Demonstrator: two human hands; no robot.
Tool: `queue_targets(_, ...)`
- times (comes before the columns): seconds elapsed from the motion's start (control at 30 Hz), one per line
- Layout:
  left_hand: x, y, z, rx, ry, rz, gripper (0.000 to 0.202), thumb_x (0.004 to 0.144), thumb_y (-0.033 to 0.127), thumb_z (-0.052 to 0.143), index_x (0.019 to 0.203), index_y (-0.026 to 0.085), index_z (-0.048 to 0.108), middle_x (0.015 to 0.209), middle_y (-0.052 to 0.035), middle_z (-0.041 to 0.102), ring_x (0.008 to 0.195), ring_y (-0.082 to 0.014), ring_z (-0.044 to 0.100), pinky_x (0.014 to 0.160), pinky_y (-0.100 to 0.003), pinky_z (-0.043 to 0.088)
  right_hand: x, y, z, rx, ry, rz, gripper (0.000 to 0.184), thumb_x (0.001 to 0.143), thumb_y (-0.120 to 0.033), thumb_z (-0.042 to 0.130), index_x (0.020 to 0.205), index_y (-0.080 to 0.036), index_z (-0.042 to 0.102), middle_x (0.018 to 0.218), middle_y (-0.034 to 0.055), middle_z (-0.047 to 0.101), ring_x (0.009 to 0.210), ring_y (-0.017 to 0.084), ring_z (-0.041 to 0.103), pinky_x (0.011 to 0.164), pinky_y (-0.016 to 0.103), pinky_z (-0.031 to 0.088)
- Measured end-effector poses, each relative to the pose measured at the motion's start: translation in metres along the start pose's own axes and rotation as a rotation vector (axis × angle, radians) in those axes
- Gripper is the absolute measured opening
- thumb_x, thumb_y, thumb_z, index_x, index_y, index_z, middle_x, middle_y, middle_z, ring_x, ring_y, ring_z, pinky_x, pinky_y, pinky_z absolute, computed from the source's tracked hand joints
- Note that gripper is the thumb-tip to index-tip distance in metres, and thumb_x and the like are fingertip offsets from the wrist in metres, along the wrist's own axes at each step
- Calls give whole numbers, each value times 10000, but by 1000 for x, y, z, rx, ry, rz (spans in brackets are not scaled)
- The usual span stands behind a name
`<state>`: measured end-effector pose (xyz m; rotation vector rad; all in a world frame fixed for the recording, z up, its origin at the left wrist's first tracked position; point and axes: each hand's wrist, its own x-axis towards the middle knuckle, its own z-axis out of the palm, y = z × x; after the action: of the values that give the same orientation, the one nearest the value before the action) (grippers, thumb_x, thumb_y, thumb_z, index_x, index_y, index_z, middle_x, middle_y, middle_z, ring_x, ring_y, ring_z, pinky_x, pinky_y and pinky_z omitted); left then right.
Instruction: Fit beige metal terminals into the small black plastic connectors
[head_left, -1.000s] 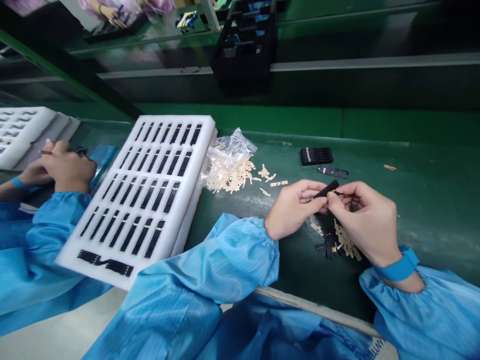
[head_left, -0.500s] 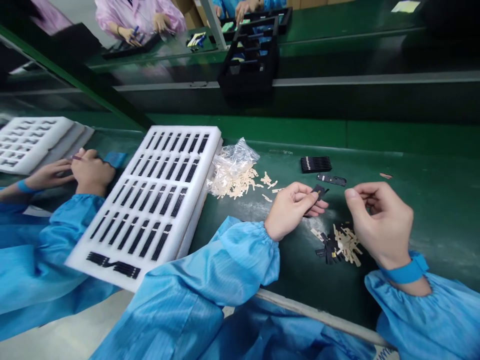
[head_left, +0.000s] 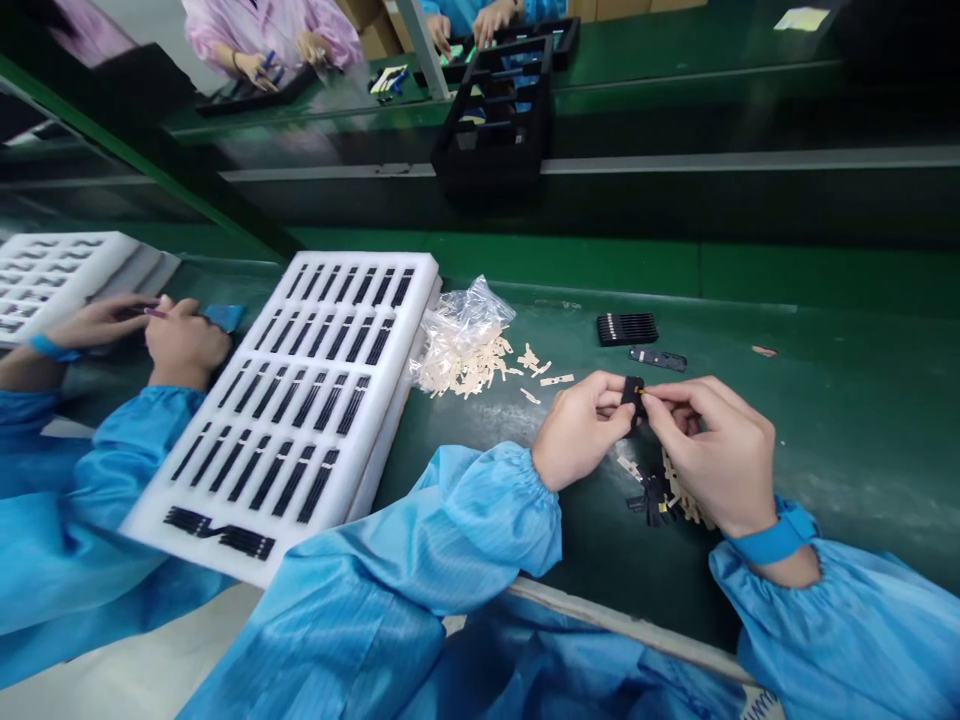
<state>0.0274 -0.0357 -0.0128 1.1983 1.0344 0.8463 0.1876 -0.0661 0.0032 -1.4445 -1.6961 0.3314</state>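
Observation:
My left hand (head_left: 581, 425) is closed on a small flat black part (head_left: 632, 398), held upright above the bench. My right hand (head_left: 716, 440) meets it from the right, thumb and forefinger pinched at the part's edge, where a tiny yellow spot shows. Whether those fingertips grip the part itself or a small piece on it, I cannot tell. Below the hands lies a pile of black strips (head_left: 651, 497) mixed with cream-coloured strips (head_left: 681, 492), partly hidden by my right hand. Behind them sit a single flat black part (head_left: 658, 359) and a neat black stack (head_left: 627, 328).
Left of my arm, a white foam tray (head_left: 281, 345) holds rows of black parts. A clear plastic bag (head_left: 474, 310) spills cream pieces (head_left: 469, 368). A co-worker's hands (head_left: 184, 340) work at far left, near another foam tray (head_left: 56, 275). A black box (head_left: 491, 150) stands across the bench.
My right hand has moved left, and its fingertips now touch the black part. My left hand has turned that part more upright. The view has shifted slightly.

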Motion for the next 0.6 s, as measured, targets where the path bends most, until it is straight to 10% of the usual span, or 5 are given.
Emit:
queue_targets(0.23, 0, 0, 2, -31, 19, 28, 222, 896, 176, 638, 1115, 138, 646, 995, -79, 771, 884, -147, 736, 817, -240, 573, -1, -1, 1, -3, 17, -46, 46, 911, -172, 652, 928, -214, 661, 847, 25, 641, 663, 157, 569, 627, 317, 488)
queue_targets(0.4, -3, 1, 3, -8, 10, 51, 222, 913, 200, 628, 1128, 143, 642, 1021, -91, 773, 897, -161, 745, 827, -258, 582, 1, 1, 2, -45, 44, 35, 354, 877, -231, 734, 1215, -201, 635, 906, 19, 623, 636, 145, 548, 656, 322, 507)
queue_targets(0.6, -4, 2, 3, 42, 34, 71, 205, 898, 168, 628, 1101, 148, 650, 969, -64, 773, 865, -144, 744, 796, -233, 585, -2, 3, 4, -19, 88, -92, 88, 930, -184, 700, 1013, -212, 714, 931, 33, 666, 664, 140, 556, 633, 303, 482)
